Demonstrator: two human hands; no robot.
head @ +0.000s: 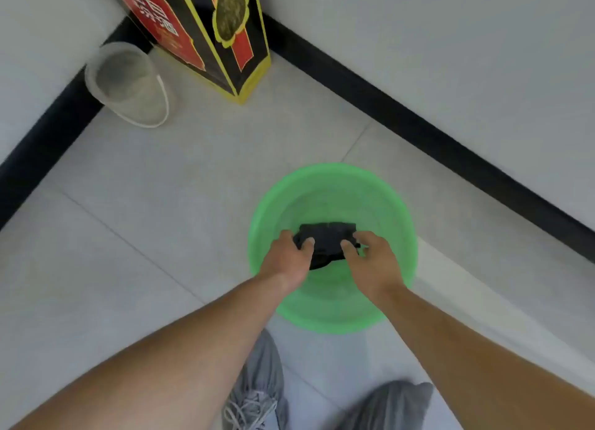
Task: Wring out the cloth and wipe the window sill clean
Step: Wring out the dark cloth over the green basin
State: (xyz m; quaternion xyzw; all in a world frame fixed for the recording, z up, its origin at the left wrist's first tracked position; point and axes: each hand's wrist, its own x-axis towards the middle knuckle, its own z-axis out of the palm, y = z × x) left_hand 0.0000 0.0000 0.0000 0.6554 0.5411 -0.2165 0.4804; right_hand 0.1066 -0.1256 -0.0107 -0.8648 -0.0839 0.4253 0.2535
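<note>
Left hand (286, 259) and right hand (373, 264), fingers curled round opposite ends of the bunched dark cloth (326, 241), held within the rim of the green basin (325, 313) on the floor. Step in hand: wringing, apparently. Next move calls for twisting the two ends in opposite directions over the basin.
</note>
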